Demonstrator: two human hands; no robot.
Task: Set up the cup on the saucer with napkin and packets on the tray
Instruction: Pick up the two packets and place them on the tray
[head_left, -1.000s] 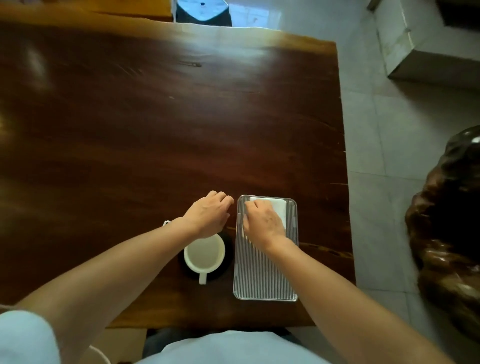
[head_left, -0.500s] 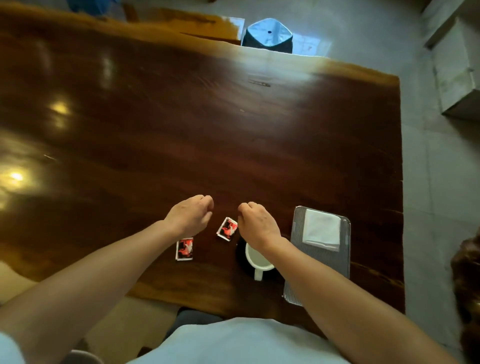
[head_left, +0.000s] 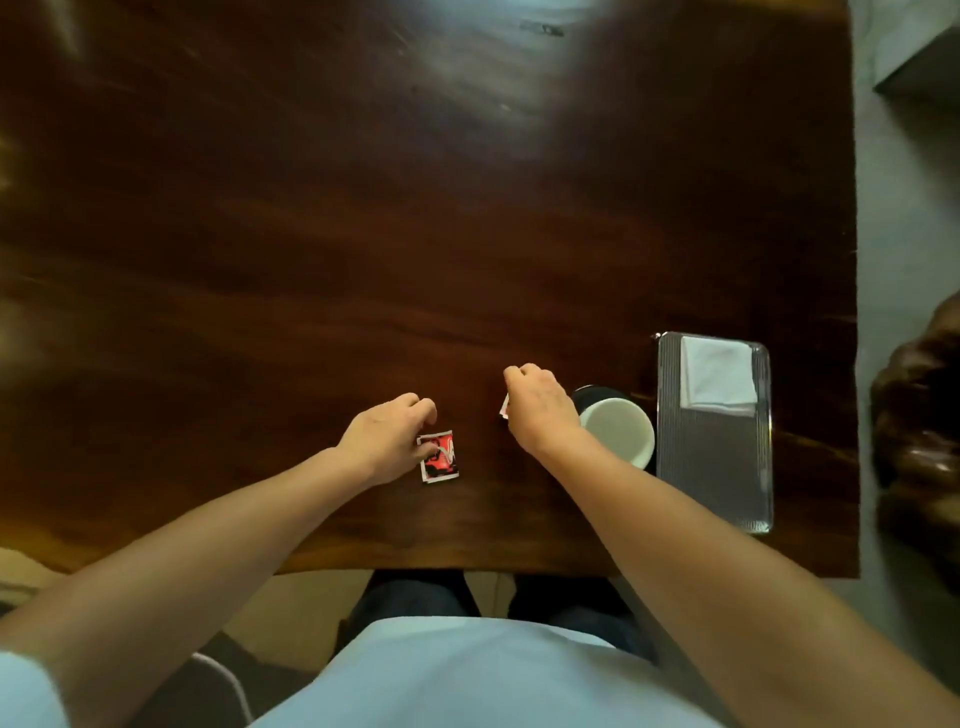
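Observation:
A ribbed metal tray (head_left: 714, 467) lies near the table's right edge with a folded white napkin (head_left: 718, 375) on its far end. Left of the tray, a white cup (head_left: 618, 427) stands on a dark saucer (head_left: 589, 396). My right hand (head_left: 537, 408) is closed over a red-and-white packet (head_left: 504, 406), only a corner of which shows. My left hand (head_left: 387, 436) pinches the left edge of a second red packet (head_left: 440, 457) lying on the wood.
The dark wooden table (head_left: 363, 208) stretches far and left. Its near edge runs just behind my wrists, its right edge just past the tray. A dark carved wooden object (head_left: 919, 415) stands right of the table, on the floor.
My right hand has closed over the right packet, which lay bare before. My left hand has taken hold of the left packet's edge. The view has shifted left, so the tray sits further right.

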